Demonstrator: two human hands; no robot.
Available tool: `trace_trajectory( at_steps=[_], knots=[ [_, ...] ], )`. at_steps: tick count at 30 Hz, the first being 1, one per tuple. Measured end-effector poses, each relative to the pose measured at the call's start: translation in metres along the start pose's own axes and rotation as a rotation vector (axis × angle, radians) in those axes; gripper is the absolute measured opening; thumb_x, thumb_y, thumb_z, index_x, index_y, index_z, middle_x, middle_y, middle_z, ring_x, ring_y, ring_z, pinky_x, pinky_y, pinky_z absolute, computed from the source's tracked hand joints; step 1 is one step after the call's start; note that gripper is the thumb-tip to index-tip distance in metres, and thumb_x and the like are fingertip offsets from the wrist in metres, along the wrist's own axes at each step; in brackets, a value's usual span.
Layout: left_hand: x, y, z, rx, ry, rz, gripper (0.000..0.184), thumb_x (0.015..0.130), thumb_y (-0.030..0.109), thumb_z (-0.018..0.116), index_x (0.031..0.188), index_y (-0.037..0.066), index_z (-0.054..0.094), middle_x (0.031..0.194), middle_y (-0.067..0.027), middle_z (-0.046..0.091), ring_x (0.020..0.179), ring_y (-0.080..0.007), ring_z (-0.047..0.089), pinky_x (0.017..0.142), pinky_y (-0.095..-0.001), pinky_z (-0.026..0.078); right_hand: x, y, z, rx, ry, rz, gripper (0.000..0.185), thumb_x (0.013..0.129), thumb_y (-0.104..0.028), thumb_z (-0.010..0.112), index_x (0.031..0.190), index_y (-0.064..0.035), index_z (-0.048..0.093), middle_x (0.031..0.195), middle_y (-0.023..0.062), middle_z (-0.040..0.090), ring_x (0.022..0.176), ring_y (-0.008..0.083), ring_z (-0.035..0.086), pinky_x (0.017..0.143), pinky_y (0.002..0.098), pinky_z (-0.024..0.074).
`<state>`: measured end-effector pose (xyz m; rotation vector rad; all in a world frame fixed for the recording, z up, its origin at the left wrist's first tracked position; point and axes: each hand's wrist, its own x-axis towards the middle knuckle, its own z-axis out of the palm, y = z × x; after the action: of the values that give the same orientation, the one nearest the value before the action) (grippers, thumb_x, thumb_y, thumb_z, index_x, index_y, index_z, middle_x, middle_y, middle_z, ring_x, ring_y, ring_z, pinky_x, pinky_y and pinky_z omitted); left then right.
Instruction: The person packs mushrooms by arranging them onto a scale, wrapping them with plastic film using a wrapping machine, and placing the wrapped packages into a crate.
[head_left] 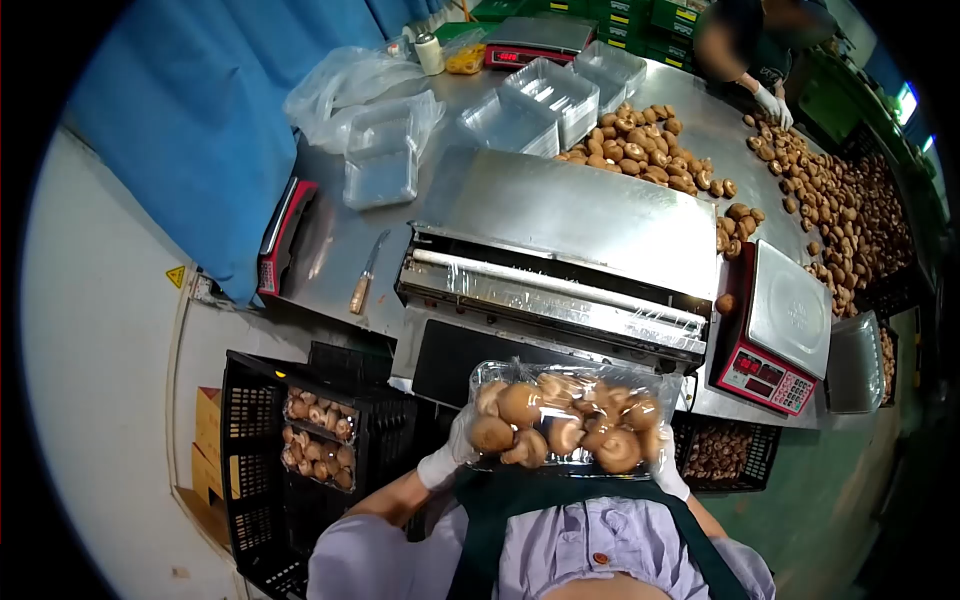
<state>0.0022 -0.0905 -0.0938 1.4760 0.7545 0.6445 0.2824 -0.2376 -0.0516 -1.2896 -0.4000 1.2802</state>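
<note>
Gripping a film-wrapped mushroom tray (pixel 570 420) between gloved left hand (pixel 452 447) and right hand (pixel 667 466), closed on its short ends. Set crosswise, long axis from hand to hand, filled face toward the camera, before the metal machine (pixel 580 225) beyond both hands.

A blue curtain (pixel 185 130) is hung at the left, and a yellow warning sign (pixel 176 276) is fixed to the white wall (pixel 115 340). Cardboard boxes (pixel 207 428) are set below it; a wooden-handled knife (pixel 361 290) is laid on the metal table (pixel 330 255); green crates (pixel 622 20) are stacked beyond
</note>
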Motion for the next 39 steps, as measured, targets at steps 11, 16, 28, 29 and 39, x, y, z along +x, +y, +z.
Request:
trace_trajectory(
  at_steps=[11,16,28,29,39],
  knots=[
    [0.037,0.164,0.038,-0.592,-0.830,-0.541,0.051,0.072,0.008,0.073,0.117,0.001,0.050,0.104,-0.0061,0.059,0.097,-0.0193,0.058,0.089,-0.0279,0.045,0.021,-0.077,0.042,0.050,-0.400,-0.131,0.036,0.094,-0.033,0.046,0.089,-0.0016,0.064,0.094,0.0105,0.063,0.085,0.0222,0.059,0.082,0.0412,0.0453],
    [0.039,0.156,0.051,-0.650,-0.897,-0.558,0.042,0.079,0.014,0.067,0.117,0.001,0.052,0.104,-0.0067,0.059,0.096,-0.0177,0.058,0.087,-0.0267,0.046,0.034,-0.115,0.010,0.290,-0.458,-0.370,0.036,0.093,-0.033,0.047,0.086,-0.0029,0.065,0.094,0.0110,0.063,0.087,0.0240,0.059,0.085,0.0452,0.0446],
    [0.011,0.121,-0.016,-0.208,0.102,-0.289,0.032,0.096,0.024,0.052,0.117,0.000,0.055,0.105,-0.0081,0.059,0.094,-0.0149,0.060,0.083,-0.0246,0.048,0.036,-0.066,0.078,-0.567,-0.826,-0.087,0.027,0.090,-0.027,0.053,0.084,-0.0036,0.066,0.094,0.0129,0.066,0.091,0.0275,0.061,0.086,0.0453,0.0461],
    [0.006,0.154,-0.020,-0.041,0.168,-0.161,0.030,0.097,0.021,0.050,0.118,0.000,0.054,0.106,-0.0080,0.058,0.095,-0.0155,0.060,0.084,-0.0253,0.048,0.040,-0.062,0.082,-0.606,-0.839,-0.111,0.027,0.090,-0.026,0.053,0.084,-0.0037,0.066,0.094,0.0131,0.066,0.092,0.0278,0.061,0.086,0.0453,0.0462],
    [-0.046,0.172,-0.015,0.441,0.319,-0.041,0.026,0.086,0.029,0.064,0.101,0.007,0.068,0.093,-0.0100,0.068,0.076,-0.0173,0.068,0.068,-0.0279,0.052,0.145,0.065,0.053,-1.021,-0.605,-0.612,0.020,0.088,-0.021,0.058,0.082,-0.0043,0.067,0.093,0.0147,0.067,0.095,0.0307,0.063,0.087,0.0454,0.0475]
  ],
)
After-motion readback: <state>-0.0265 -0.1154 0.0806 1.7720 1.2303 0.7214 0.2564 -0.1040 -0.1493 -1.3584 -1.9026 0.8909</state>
